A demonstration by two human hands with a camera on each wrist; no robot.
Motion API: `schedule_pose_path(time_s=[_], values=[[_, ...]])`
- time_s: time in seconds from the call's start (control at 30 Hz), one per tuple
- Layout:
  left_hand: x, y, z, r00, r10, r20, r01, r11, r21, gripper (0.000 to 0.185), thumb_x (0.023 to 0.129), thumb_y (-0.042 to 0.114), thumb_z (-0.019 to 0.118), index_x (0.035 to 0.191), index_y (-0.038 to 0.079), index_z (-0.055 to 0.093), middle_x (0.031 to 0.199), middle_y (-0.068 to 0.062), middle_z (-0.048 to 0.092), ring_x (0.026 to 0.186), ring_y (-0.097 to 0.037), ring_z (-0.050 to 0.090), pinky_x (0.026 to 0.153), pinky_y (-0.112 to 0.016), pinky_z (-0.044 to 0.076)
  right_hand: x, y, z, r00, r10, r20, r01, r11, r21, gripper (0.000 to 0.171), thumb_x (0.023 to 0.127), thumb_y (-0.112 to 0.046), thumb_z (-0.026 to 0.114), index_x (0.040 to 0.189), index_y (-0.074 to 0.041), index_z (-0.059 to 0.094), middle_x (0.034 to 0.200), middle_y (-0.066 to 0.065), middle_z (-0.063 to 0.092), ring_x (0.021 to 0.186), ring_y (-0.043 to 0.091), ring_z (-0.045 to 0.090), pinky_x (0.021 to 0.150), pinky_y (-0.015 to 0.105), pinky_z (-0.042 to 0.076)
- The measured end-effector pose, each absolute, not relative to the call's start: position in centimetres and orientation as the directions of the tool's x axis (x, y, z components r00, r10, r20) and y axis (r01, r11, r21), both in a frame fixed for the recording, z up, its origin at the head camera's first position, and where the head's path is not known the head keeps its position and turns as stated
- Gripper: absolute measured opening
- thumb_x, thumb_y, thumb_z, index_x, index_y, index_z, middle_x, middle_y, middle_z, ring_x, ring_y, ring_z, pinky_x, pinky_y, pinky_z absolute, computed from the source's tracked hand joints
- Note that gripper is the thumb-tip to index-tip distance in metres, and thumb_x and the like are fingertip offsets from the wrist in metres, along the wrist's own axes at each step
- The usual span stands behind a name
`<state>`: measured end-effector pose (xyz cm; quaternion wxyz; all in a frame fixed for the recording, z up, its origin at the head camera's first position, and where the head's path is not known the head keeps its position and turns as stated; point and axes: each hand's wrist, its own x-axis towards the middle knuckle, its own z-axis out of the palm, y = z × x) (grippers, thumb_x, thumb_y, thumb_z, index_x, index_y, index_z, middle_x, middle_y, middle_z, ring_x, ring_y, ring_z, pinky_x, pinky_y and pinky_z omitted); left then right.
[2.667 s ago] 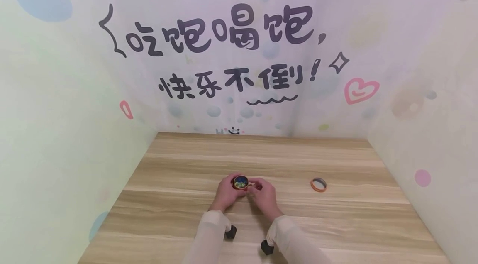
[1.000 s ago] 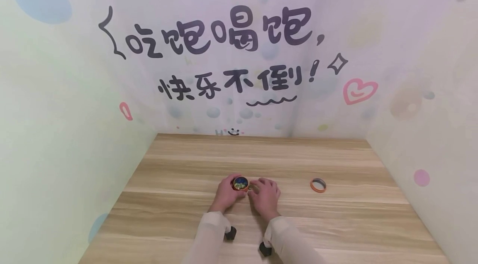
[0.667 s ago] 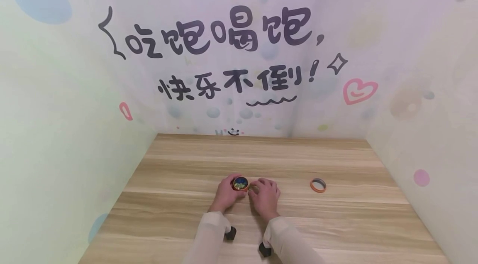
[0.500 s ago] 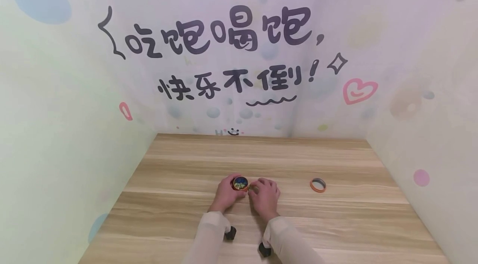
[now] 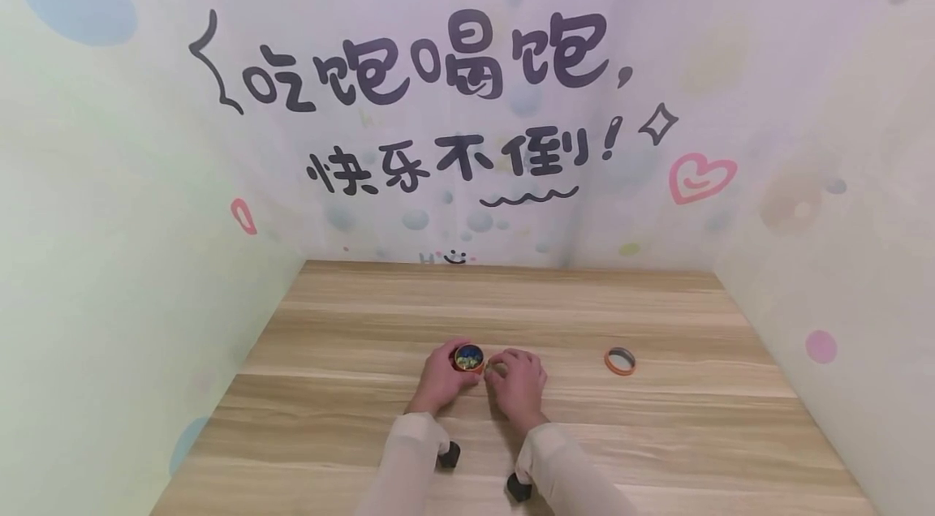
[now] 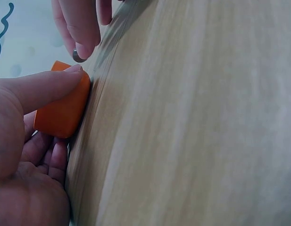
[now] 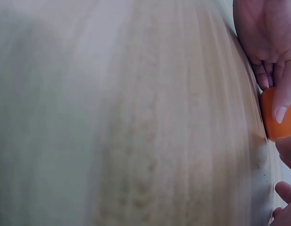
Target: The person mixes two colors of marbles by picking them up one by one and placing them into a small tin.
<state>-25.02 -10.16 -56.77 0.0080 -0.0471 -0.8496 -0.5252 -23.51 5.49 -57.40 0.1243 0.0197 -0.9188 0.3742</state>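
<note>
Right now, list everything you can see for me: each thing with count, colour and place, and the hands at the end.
round container: 1, orange wall, dark blue and yellow bits inside, on the table near the middle, held by the left hand.
small piece: 1, grey, pinched in the right hand's fingertips beside the container; what it is cannot be told.
ring: 1, orange with a grey inner face, flat on the table to the right, apart from the hands.
table: 1, light wood grain, boxed in by walls.
walls: pastel, dots, a heart and black lettering.
sleeves: 2, pale.
left hand: grips the container.
right hand: fingers curled, beside the container.
</note>
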Motion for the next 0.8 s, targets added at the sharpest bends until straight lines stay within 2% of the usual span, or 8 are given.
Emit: schedule_pose_path(time_s=[0.3, 0.8], values=[[-25.0, -10.2, -56.7, -0.996, 0.069, 0.060, 0.085, 0.445, 0.892, 0.065, 0.069, 0.004, 0.086, 0.129, 0.003, 0.059, 0.124, -0.017, 0.061, 0.115, -0.035, 0.055, 0.099, -0.053, 0.039, -23.4, 5.6, -56.9, -0.969, 0.066, 0.240, -0.129, 0.690, -0.713, 0.015, 0.081, -0.016, 0.078, 0.095, -0.016, 0.073, 0.114, 0.010, 0.066, 0.115, 0.034, 0.047, 0.097, 0.057, 0.027], [-25.0, -10.2, -56.8, -0.991, 0.076, 0.111, 0.133, 0.447, 0.885, 0.064, 0.069, 0.004, 0.086, 0.126, 0.000, 0.060, 0.121, -0.018, 0.063, 0.115, -0.036, 0.056, 0.099, -0.053, 0.040, -23.5, 4.7, -56.4, -0.958, 0.076, 0.278, -0.191, 0.557, -0.808, 0.014, 0.080, -0.010, 0.078, 0.093, -0.011, 0.074, 0.108, 0.010, 0.068, 0.108, 0.035, 0.053, 0.091, 0.059, 0.033]])
